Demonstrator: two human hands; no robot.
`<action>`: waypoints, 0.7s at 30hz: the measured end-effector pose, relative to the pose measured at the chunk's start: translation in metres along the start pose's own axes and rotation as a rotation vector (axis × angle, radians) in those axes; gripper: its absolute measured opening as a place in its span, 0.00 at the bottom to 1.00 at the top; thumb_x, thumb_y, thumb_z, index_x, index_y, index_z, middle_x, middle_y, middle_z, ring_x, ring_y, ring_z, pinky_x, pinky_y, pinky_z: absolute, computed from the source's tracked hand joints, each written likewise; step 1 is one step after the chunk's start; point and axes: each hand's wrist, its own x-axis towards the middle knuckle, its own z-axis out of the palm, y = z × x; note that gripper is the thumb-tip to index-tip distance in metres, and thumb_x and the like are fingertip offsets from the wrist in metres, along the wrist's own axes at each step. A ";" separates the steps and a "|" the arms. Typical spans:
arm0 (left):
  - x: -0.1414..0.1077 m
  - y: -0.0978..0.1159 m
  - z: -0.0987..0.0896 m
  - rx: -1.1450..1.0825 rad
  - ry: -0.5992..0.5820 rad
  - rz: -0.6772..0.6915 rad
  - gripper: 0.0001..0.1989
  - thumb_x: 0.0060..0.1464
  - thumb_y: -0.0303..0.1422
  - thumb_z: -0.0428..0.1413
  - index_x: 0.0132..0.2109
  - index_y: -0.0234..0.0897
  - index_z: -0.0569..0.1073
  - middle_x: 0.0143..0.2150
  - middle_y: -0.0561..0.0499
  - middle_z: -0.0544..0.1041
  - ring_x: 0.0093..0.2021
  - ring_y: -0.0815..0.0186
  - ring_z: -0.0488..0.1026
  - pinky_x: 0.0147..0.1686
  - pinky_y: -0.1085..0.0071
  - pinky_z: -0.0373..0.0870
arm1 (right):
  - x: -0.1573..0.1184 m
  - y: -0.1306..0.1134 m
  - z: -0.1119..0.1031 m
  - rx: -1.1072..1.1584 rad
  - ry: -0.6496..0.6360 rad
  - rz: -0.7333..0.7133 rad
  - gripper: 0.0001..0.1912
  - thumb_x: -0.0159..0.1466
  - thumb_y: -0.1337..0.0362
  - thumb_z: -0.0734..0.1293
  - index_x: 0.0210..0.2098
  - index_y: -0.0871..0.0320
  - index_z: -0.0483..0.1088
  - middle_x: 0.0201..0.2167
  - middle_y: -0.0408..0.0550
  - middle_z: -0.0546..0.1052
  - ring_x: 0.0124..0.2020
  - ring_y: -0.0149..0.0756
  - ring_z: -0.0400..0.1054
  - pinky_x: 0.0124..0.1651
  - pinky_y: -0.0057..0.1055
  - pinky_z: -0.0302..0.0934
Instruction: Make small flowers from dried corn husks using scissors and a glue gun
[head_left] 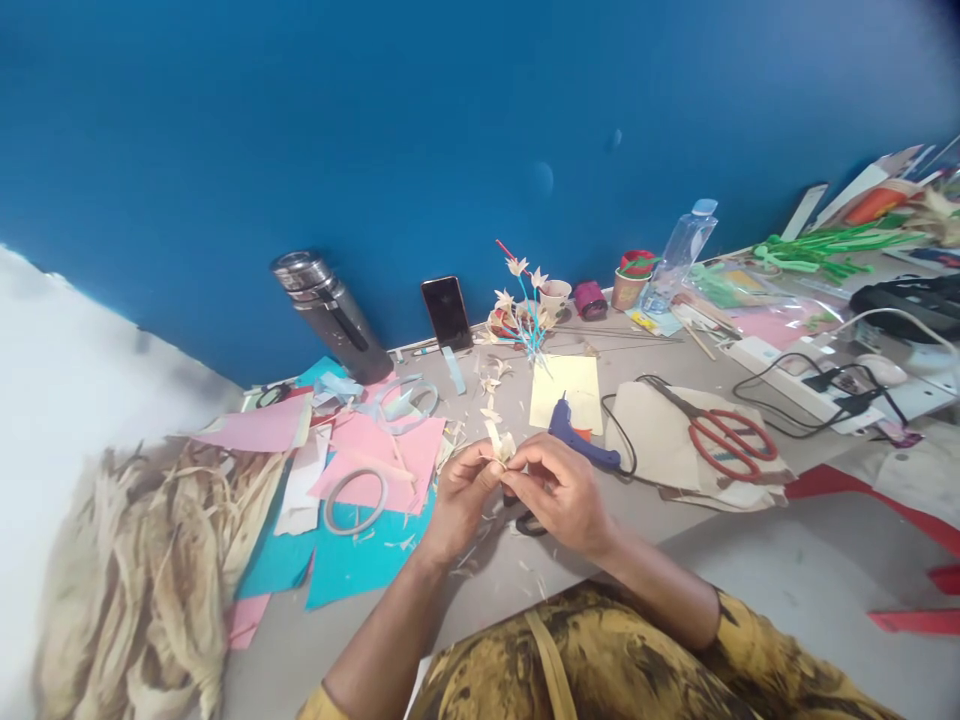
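Above the near edge of the table, my left hand [459,502] and my right hand [564,492] meet fingertip to fingertip. Both are closed, pinching a small pale strip of dried husk [502,446] between thumbs and forefingers. Its lower end is hidden by my fingers. Beneath my right hand shows a black loop [531,523], perhaps a scissor handle. A blue glue gun [574,432] lies just beyond my right hand. Farther back stand husk flowers [517,266] on blue stems. Pale husk scraps [491,382] are strewn between them and my hands.
Dried husks [161,570] are heaped at the left, beside pink paper [420,440] and a tape roll [355,502]. A flask [334,320] and a phone [446,312] stand by the blue wall. Red-handled scissors [731,445], a plastic bottle [681,255] and a power strip [787,380] are right.
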 end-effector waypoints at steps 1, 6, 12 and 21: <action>0.000 0.001 0.000 0.015 0.000 0.002 0.08 0.58 0.36 0.62 0.34 0.37 0.76 0.28 0.54 0.72 0.30 0.69 0.68 0.34 0.72 0.65 | 0.000 0.000 0.000 -0.001 0.002 0.002 0.05 0.65 0.65 0.70 0.32 0.54 0.70 0.29 0.45 0.75 0.25 0.32 0.65 0.29 0.30 0.60; 0.000 0.002 0.000 0.050 0.026 -0.012 0.09 0.56 0.36 0.63 0.32 0.37 0.74 0.27 0.54 0.73 0.28 0.70 0.69 0.33 0.72 0.65 | -0.001 0.001 -0.001 -0.001 0.019 0.017 0.05 0.64 0.65 0.71 0.33 0.55 0.71 0.29 0.43 0.75 0.24 0.30 0.63 0.29 0.29 0.60; 0.002 -0.002 -0.005 0.041 0.007 -0.029 0.11 0.54 0.36 0.65 0.28 0.36 0.75 0.24 0.54 0.73 0.27 0.69 0.69 0.33 0.72 0.65 | 0.000 -0.005 -0.004 0.015 0.006 0.061 0.05 0.65 0.63 0.69 0.33 0.56 0.71 0.27 0.43 0.75 0.22 0.28 0.62 0.27 0.27 0.58; 0.004 -0.002 -0.007 -0.027 -0.028 -0.096 0.12 0.48 0.36 0.69 0.24 0.35 0.77 0.21 0.54 0.74 0.23 0.72 0.67 0.31 0.73 0.63 | -0.005 -0.001 -0.001 0.246 -0.053 0.287 0.11 0.62 0.55 0.72 0.35 0.56 0.73 0.29 0.46 0.76 0.25 0.32 0.69 0.27 0.28 0.62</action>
